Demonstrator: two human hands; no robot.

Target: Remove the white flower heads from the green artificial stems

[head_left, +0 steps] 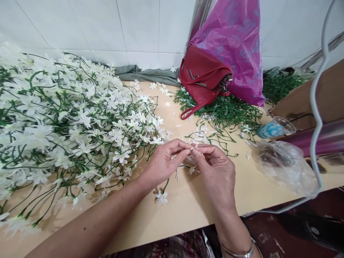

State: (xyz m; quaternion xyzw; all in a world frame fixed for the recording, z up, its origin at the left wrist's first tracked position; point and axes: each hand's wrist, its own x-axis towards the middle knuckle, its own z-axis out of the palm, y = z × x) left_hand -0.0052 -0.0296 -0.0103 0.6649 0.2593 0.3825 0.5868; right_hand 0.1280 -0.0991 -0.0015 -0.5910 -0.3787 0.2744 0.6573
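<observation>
My left hand (163, 161) and my right hand (215, 172) meet over the beige table (188, 204), fingertips pinched together on a small white artificial flower (194, 146). A green stem with white blossoms (162, 196) trails down from under my left hand. A big heap of finished white flower sprays (67, 122) lies to the left of my hands. Bare green stems (223, 111) are piled behind my hands, with loose white blossoms (199, 134) scattered just beyond my fingertips.
A red handbag (201, 77) leans under a magenta plastic bag (233, 46) against the tiled wall. A clear plastic bag (285, 165), a blue-patterned cup (274, 128) and a cardboard box (317, 96) sit right. A grey wire (318, 118) hangs near the table's right edge.
</observation>
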